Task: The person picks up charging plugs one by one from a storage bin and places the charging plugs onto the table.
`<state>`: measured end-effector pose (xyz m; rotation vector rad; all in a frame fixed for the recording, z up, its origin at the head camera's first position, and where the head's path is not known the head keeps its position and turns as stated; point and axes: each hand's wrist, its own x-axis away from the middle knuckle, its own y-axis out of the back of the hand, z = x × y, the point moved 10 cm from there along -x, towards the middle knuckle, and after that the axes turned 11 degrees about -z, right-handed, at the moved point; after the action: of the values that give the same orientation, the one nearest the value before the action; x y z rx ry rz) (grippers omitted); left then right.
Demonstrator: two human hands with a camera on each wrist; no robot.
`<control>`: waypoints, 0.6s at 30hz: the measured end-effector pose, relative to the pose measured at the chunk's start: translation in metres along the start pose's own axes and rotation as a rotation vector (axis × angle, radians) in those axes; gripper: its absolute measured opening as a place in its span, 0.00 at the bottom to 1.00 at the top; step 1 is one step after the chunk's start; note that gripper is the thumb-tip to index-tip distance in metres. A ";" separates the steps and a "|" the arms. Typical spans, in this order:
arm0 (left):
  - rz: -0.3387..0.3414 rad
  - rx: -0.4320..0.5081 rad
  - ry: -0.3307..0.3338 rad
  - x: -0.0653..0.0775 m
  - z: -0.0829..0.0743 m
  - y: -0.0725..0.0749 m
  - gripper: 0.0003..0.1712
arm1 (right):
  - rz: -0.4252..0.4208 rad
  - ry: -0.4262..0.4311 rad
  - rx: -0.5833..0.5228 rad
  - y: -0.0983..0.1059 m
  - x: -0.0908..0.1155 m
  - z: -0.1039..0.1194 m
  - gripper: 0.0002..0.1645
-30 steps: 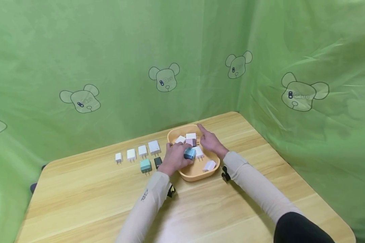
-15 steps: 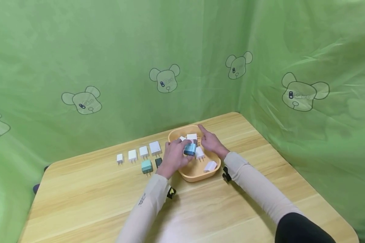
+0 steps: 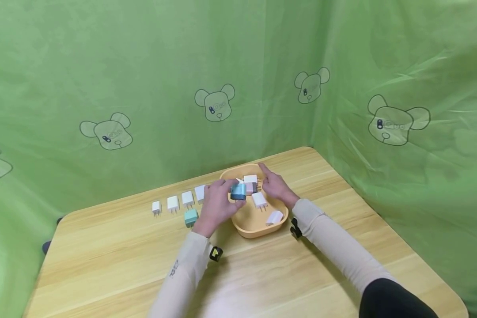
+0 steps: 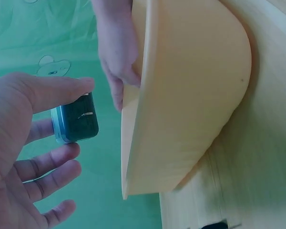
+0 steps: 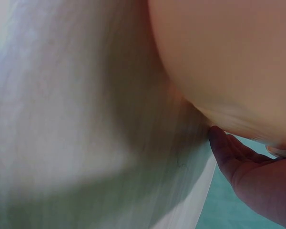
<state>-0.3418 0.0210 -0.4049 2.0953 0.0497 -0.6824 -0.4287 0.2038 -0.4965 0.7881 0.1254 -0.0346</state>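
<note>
My left hand (image 3: 216, 204) pinches a blue charger with a dark prong face (image 3: 238, 191) between thumb and fingers, raised over the left side of the orange tray (image 3: 248, 220). Metal prongs show on this charger (image 4: 78, 119) in the left wrist view, where the other fingers are spread apart. My right hand (image 3: 277, 185) grips the tray's right rim, its fingers along the outside in the right wrist view. Inside the tray lie a white charger (image 3: 251, 179) at the back, a pink one (image 3: 249, 189), another white one (image 3: 259, 200) and a pale one (image 3: 274, 217) near the front.
Left of the tray, several white chargers (image 3: 172, 203) stand in a row on the wooden table (image 3: 115, 247). A teal charger (image 3: 191, 217) lies in front of them. At the lower edge of the left wrist view is a black charger (image 4: 215, 225). Green curtains (image 3: 163, 66) enclose the table.
My left hand has lifted the blue charger from among the others in the tray and moved it left toward the rim. The right hand has stayed on the tray.
</note>
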 end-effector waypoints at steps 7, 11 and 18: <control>-0.042 0.018 0.033 0.004 0.009 0.018 0.33 | 0.013 -0.007 -0.022 -0.002 -0.001 0.000 0.41; -0.076 0.033 0.041 0.006 0.012 0.028 0.32 | 0.014 -0.012 -0.011 -0.004 0.000 -0.002 0.41; -0.096 0.044 0.061 0.011 0.021 0.038 0.32 | 0.003 -0.002 0.017 -0.002 0.000 0.000 0.41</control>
<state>-0.3312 -0.0203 -0.3906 2.1665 0.1722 -0.6826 -0.4286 0.2028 -0.4977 0.8051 0.1222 -0.0339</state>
